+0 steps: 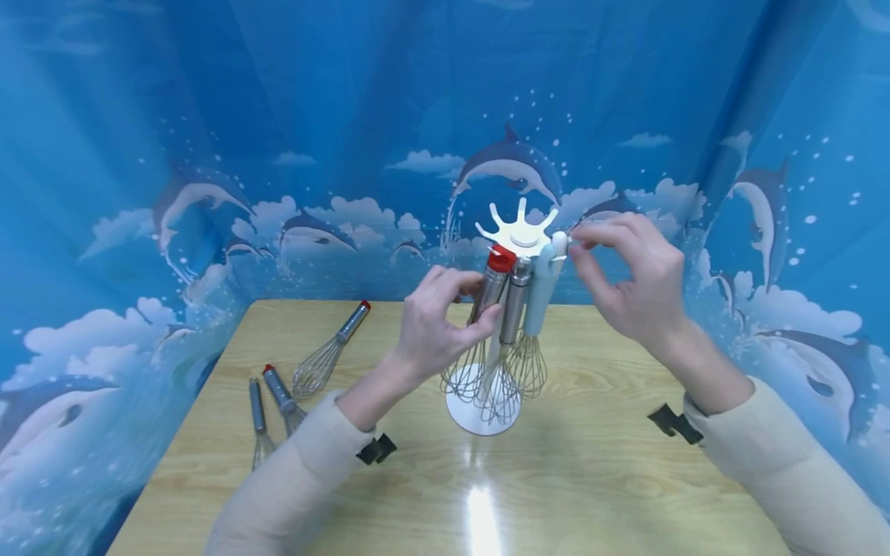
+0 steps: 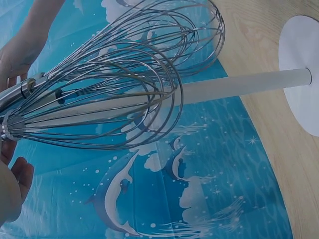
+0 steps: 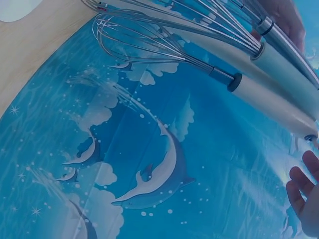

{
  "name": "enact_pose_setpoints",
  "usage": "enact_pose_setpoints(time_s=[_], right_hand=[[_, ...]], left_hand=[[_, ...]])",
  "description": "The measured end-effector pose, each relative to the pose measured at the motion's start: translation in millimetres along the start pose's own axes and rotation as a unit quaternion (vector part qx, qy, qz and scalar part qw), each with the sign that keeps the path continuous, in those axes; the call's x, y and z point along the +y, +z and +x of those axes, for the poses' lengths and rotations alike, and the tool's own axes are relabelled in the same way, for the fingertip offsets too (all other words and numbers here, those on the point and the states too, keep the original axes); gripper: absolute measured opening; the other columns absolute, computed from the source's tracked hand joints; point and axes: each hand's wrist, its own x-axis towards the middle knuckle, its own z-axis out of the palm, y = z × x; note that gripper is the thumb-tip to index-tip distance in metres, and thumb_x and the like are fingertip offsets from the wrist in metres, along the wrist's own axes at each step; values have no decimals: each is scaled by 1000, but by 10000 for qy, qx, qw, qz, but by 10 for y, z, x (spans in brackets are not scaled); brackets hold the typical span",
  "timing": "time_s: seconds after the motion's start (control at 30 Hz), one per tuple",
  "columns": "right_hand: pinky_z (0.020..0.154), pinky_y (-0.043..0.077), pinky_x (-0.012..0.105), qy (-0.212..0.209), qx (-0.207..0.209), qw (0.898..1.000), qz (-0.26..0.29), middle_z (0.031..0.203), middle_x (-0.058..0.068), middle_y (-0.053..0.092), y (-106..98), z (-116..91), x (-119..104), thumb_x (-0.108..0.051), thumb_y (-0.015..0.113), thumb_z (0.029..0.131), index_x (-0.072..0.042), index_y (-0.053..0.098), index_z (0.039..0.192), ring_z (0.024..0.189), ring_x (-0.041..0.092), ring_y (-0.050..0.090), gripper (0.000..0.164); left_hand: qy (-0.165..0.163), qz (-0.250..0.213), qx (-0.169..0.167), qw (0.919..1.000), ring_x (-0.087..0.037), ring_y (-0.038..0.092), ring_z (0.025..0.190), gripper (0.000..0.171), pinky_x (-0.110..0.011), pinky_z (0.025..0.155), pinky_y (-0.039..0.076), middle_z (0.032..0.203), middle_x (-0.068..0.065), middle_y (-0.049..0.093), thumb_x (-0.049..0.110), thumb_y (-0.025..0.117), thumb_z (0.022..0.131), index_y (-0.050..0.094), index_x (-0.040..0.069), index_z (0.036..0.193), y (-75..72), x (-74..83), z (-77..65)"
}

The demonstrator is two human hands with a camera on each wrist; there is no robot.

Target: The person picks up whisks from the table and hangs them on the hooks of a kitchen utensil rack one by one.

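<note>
Whisks hang round a white stand [image 1: 523,235] with a spoked top. My left hand [image 1: 445,313] has its thumb and fingers about the metal handle of a red-ended whisk [image 1: 494,282]. Beside it hang a plain metal-handled whisk [image 1: 515,301] and a light-blue-handled whisk [image 1: 539,297]. A white-handled whisk [image 3: 271,107] is largely hidden behind the blue one in the head view. At the top end of that white handle, my right hand [image 1: 636,278] pinches with thumb and forefinger; the other fingers [image 3: 295,196] are loosely bent.
Several whisks lie on the table's left side: one red-ended whisk [image 1: 334,351] farther back, another red-ended whisk [image 1: 280,394], and a dark-handled whisk [image 1: 258,409], partly behind the left sleeve [image 1: 306,463]. The stand's round base [image 1: 480,421] rests on the wooden table [image 1: 591,463]. A blue dolphin-print curtain [image 1: 389,93] surrounds the table.
</note>
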Motion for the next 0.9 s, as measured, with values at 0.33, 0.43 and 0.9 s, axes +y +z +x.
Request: enact_pose_setpoints(time_s=[0.33,0.43,0.9], right_hand=[[93,43,11,-297,460,9984,111,83,23,69,15,-2,-174,-44,64,103,4,73,93,81,40,61,49],[94,43,12,-359,405,9985,107,82,22,68,16,17,-217,-44,65,103,3,74,92,81,39,61,48],[93,45,15,-258,243,9994,-52,82,18,71,45,57,-244,-39,68,102,1,75,88,82,37,65,43]], left_hand=[[56,-38,31,10000,-23,63,85,36,-32,71,59,94,-13,76,18,82,84,69,-2,110,5,3,-19],[65,-49,40,10000,-24,63,84,35,-32,70,59,93,-14,76,18,82,84,69,-2,110,1,11,-7],[185,202,21,9996,-23,63,84,36,-33,69,57,95,-12,77,21,84,85,69,-1,109,9,-82,35]])
